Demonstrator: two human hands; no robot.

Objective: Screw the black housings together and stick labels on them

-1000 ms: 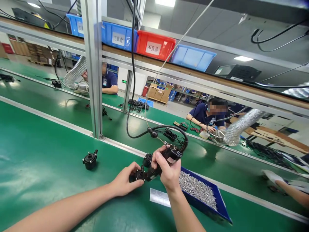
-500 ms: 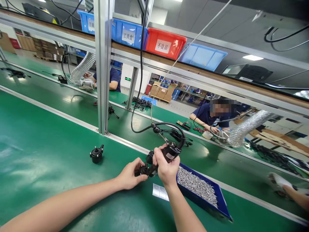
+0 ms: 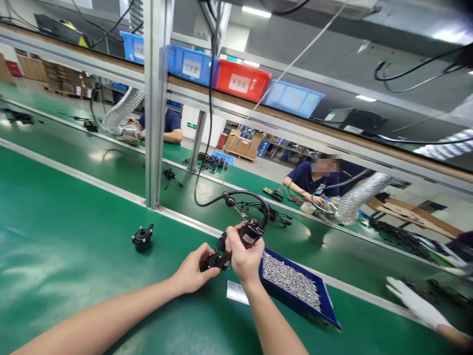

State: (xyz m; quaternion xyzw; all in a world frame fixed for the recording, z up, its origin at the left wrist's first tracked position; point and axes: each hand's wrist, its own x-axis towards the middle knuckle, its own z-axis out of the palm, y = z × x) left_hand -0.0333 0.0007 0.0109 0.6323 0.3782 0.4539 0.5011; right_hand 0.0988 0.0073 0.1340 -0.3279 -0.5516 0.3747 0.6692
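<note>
My right hand (image 3: 244,256) is wrapped round a black electric screwdriver (image 3: 252,231), whose cord loops up from its back end. The tool slants down to the left, towards a small black round housing (image 3: 210,263). Thumb and fingers of my left hand (image 3: 192,270) grip this housing from the side on the green bench; the driver's tip is hidden among the dark parts. A similar black housing with silver screws on top (image 3: 142,239) stands upright to the left. Beside my right hand lies a blue tray (image 3: 330,304) of silver screws (image 3: 291,280).
A sheet of silvery labels (image 3: 236,292) lies below my hands. A metal post (image 3: 153,123) rises beyond the bench. At right is another person's white-gloved hand (image 3: 416,300). A co-worker (image 3: 310,180) sits across, near a flexible duct (image 3: 360,199). Black cables (image 3: 269,214) lie behind the screwdriver.
The view has shifted slightly, so most things sit further left. Both my hands keep their hold on the screwdriver and housing. The other person's gloved hand at right has come further into view.
</note>
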